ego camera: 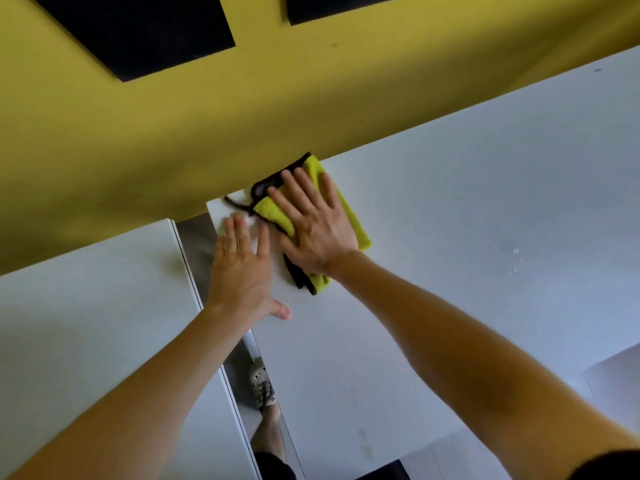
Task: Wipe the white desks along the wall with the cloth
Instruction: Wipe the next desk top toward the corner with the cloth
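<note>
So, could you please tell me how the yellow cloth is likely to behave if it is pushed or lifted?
Probably floppy: the yellow cloth lies folded, its dark trim trailing loose. It likely slides easily over the smooth white desk under the flat right hand. Lifted, it would probably unfold and droop.

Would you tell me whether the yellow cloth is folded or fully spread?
Folded: the cloth shows stacked black-trimmed layers at its near corner, pressed flat by the right hand.
</note>
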